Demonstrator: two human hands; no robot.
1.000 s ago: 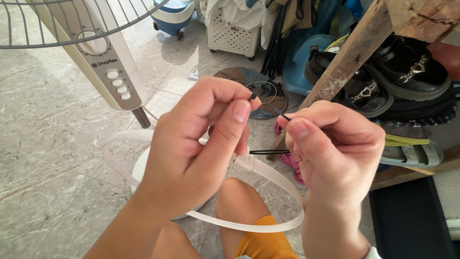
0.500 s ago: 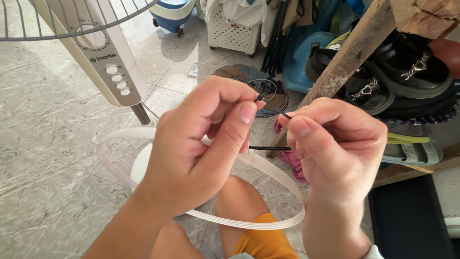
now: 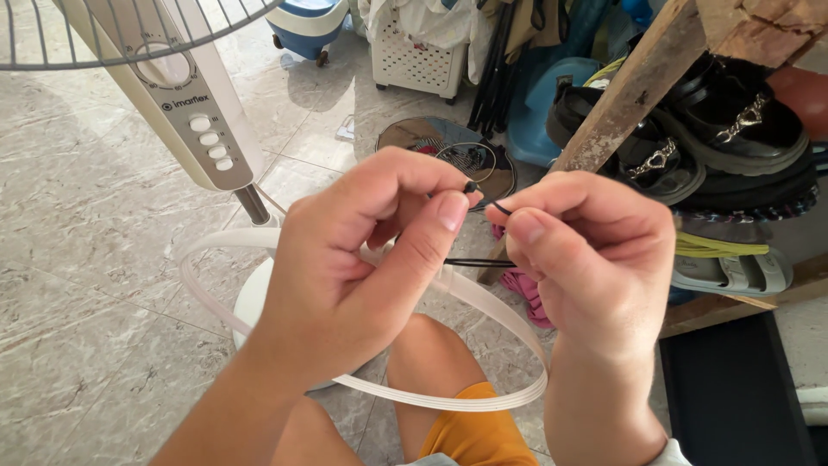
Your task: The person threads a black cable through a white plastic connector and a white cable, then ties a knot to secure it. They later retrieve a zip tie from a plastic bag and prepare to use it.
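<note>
Barely shifted since a second ago: left hand [image 3: 379, 259] and right hand [image 3: 586, 259] still pinching the thin black cord [image 3: 479, 262], fingers clenched, white fan ring [image 3: 483, 306] hanging below.

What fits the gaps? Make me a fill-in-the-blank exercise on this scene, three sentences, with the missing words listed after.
1. Both hands pinch a thin ____ cable tie between fingertips and thumbs.
2. A white plastic ring loops under the left hand and the right hand, above the person's ____ shorts.
3. The fan's control panel sits on the ____ side of the picture.

Missing words: black; orange; left
</note>
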